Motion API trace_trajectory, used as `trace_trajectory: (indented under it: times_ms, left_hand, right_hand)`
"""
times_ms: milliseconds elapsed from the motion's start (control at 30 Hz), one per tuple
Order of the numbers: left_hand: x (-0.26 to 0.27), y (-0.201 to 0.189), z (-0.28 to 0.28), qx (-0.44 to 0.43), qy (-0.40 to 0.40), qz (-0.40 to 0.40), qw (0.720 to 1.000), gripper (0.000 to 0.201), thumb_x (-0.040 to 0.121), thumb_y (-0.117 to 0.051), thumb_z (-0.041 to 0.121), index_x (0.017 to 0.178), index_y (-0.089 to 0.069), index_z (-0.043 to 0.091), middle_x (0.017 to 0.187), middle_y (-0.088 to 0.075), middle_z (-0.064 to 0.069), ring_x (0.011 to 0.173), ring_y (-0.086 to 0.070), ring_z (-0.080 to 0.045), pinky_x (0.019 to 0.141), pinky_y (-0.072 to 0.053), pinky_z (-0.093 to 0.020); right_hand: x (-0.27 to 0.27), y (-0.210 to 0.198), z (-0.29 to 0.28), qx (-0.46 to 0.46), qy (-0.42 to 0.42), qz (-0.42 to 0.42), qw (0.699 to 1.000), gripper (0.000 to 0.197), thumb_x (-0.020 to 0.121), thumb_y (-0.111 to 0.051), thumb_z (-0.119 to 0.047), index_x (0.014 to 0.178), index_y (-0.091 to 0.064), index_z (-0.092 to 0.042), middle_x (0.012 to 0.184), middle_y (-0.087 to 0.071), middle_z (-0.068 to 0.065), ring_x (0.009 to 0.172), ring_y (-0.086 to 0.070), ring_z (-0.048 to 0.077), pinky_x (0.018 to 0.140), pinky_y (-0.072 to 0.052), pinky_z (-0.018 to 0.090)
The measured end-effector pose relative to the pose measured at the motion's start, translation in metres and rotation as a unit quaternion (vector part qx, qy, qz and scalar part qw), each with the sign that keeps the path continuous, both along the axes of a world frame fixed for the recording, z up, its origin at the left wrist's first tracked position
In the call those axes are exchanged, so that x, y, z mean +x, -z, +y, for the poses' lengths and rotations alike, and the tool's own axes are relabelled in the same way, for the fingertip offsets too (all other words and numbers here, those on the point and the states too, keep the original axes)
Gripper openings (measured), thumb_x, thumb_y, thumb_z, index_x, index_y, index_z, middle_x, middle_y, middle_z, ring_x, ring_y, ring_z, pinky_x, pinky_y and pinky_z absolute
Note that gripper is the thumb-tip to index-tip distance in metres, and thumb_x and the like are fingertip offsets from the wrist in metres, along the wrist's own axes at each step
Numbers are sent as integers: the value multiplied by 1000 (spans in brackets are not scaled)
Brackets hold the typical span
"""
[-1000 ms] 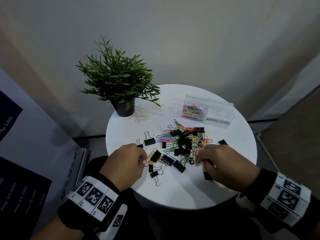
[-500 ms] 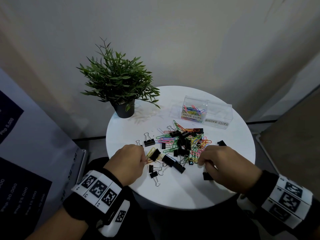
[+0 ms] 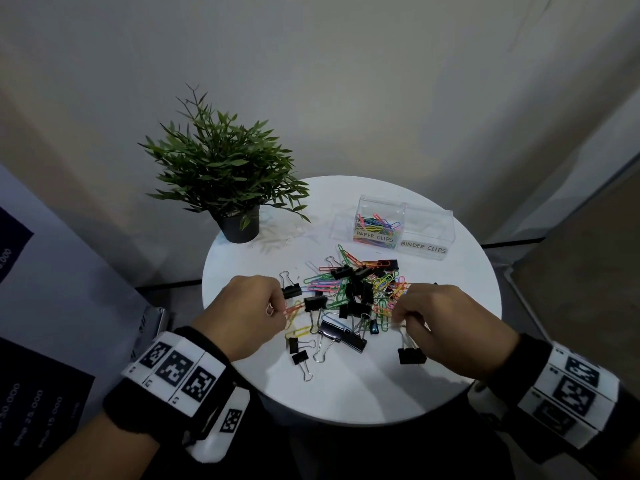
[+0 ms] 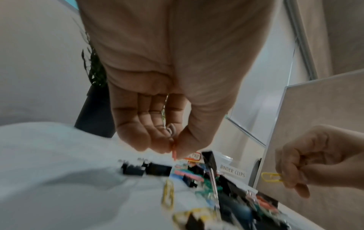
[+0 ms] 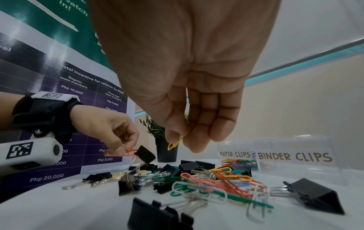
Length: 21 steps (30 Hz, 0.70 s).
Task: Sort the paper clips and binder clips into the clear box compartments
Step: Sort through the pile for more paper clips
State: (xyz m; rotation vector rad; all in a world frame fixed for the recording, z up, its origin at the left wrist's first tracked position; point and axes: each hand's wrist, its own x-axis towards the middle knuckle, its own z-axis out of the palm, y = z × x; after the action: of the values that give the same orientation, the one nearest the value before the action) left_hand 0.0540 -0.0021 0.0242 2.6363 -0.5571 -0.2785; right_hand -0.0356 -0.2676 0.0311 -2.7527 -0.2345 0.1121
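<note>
A pile of coloured paper clips and black binder clips [image 3: 353, 292] lies mid-table. My left hand [image 3: 277, 308] pinches an orange paper clip [image 5: 129, 152] between thumb and fingers just above the pile's left edge. The clip's far end touches a black binder clip [image 5: 145, 154] that is tilted up. A pale clip [image 4: 171, 129] also sits inside that hand. My right hand [image 3: 400, 315] pinches a yellow paper clip [image 5: 175, 144] above the pile's right edge. The clear box stands behind. Its PAPER CLIPS compartment [image 3: 375, 223] holds several coloured clips. Its BINDER CLIPS compartment [image 3: 427, 233] looks bare.
A potted plant [image 3: 232, 188] stands at the back left of the round white table [image 3: 346, 393]. A printed banner [image 3: 34, 341] leans at the left. Loose binder clips [image 3: 410, 355] lie near the front of the pile, close to my right hand.
Both hands have come up slightly from the tabletop, each now with a paper clip pinched. The binder clip by the left hand has tipped up.
</note>
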Motion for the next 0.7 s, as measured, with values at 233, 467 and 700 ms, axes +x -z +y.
trace_trajectory:
  times_ms: [233, 467, 700]
  left_hand:
    - [18, -39, -20, -26, 25, -34, 999, 8, 74, -68, 18, 69, -65, 24, 63, -62, 8, 63, -58, -5, 56, -43, -20]
    - [59, -49, -91, -25, 65, -83, 994, 8, 76, -69, 19, 71, -64, 21, 67, -54, 11, 72, -52, -14, 69, -41, -24]
    - [105, -42, -154, 23, 66, -85, 994, 7, 76, -67, 16, 73, -62, 19, 95, -68, -5, 90, -64, -27, 76, -53, -32]
  right_hand:
    - [10, -6, -10, 19, 34, -51, 998, 24, 83, -51, -11, 86, -72, -23, 79, -62, -11, 69, -50, 5, 70, -45, 25]
    - [58, -16, -22, 40, 120, -116, 985, 24, 87, -57, -14, 101, -74, -22, 104, -72, -6, 75, -50, 0, 74, -37, 16]
    - [107, -30, -33, 12, 161, -74, 984, 31, 88, -52, -10, 112, -71, -16, 117, -69, -1, 99, -64, 19, 86, -40, 21]
